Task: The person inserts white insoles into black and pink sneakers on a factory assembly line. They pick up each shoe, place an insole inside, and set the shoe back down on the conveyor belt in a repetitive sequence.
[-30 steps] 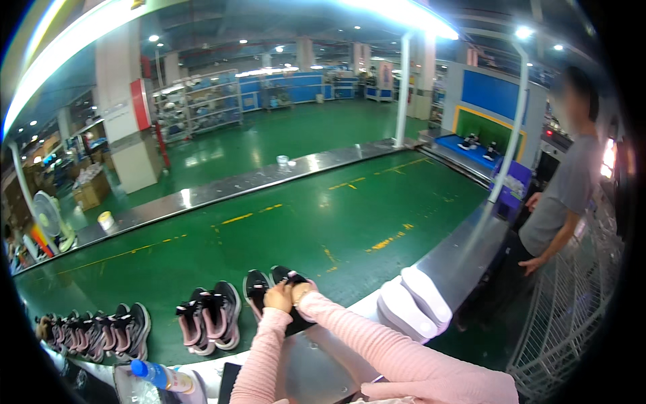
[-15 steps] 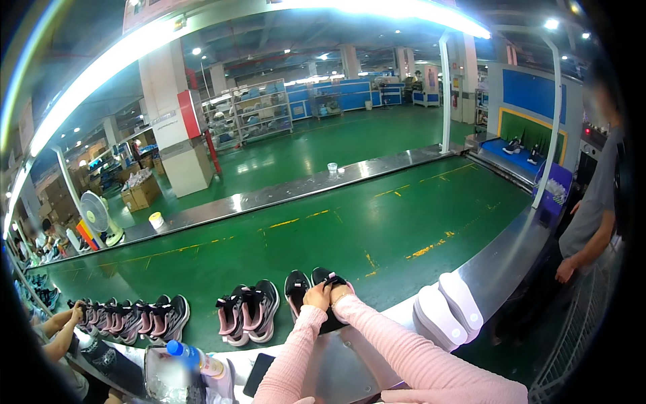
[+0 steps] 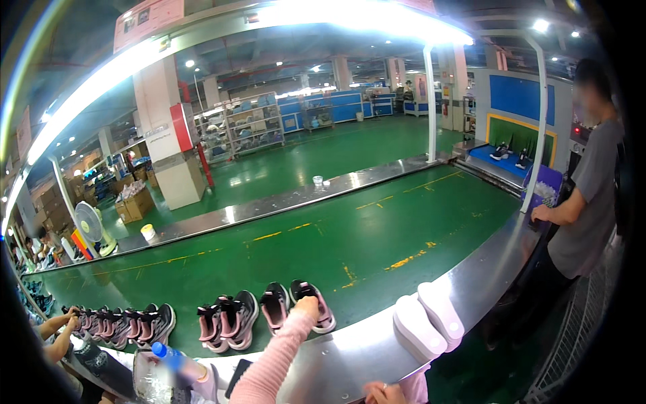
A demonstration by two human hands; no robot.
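Observation:
My left hand [image 3: 307, 307] is closed at the collar of a black-and-pink sneaker [image 3: 324, 319] on the green belt. Its fingertips are partly hidden inside the shoe opening. Close beside it, on the left, stands a matching sneaker [image 3: 274, 311]. Down at the lower edge, my right hand [image 3: 385, 392] is blurred and cut off by the frame, away from the shoes. Between that hand and the belt lies the bare metal edge of the line. Two white shoe soles [image 3: 418, 331] rest on this edge, to the right of my hands.
More black-and-pink sneakers [image 3: 232, 320] line the belt [image 3: 303, 256] leftward, where another person's hands [image 3: 67, 324] work. A blue-capped bottle [image 3: 176, 360], a dark phone [image 3: 237, 377] and a black flask [image 3: 101, 363] are at the near left. A person in grey [image 3: 589, 195] stands right, by a machine [image 3: 521, 135].
My right hand has left the sneaker and drawn back to the lower edge, while the left stays on it. The person at right has raised an arm toward the purple bin. The view has shifted slightly.

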